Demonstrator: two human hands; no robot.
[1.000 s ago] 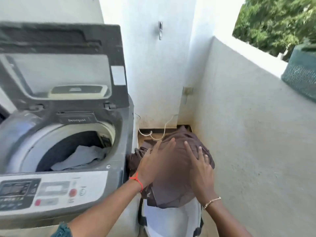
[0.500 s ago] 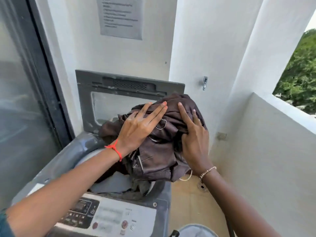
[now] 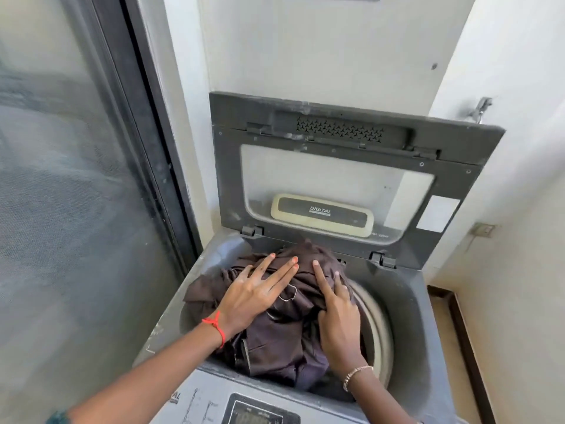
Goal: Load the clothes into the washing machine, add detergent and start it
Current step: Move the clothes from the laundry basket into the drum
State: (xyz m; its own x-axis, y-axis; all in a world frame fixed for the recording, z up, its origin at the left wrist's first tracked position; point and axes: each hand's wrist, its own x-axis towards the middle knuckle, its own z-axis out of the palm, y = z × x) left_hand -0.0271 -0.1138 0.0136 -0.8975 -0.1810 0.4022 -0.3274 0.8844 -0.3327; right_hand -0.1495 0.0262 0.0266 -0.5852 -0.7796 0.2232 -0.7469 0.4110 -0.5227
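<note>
1. A top-loading washing machine [image 3: 406, 301] stands between a dark-framed glass door [image 3: 76, 194] on the left and a white wall [image 3: 519, 270] on the right, and its grey lid [image 3: 336, 166] is raised upright against the wall behind.
2. A bundle of dark brown clothes [image 3: 284, 332] sits in the mouth of the drum, piled above the rim and spilling a little over the left edge of the opening (how much laundry lies beneath it is hidden).
3. The left hand [image 3: 253, 298] lies palm down on the upper left of the bundle, fingers [image 3: 284, 272] spread wide and stretched flat; it presses on the cloth rather than gripping it. A red thread [image 3: 215, 325] circles that wrist.
4. The right hand [image 3: 339, 319] rests on the right side of the bundle, with two fingers extended flat along the fabric and the others curled under; whether those curled fingers pinch any cloth cannot be told. A beaded bracelet [image 3: 356, 376] sits on that wrist.
5. To the right of the bundle, the pale inner ring of the drum [image 3: 379, 325] shows.
6. At the bottom edge, the control panel [image 3: 260, 411] with its dark display is partly cut off.
7. A label reading DIGITAL [image 3: 321, 211] shows through the window of the lid.
</note>
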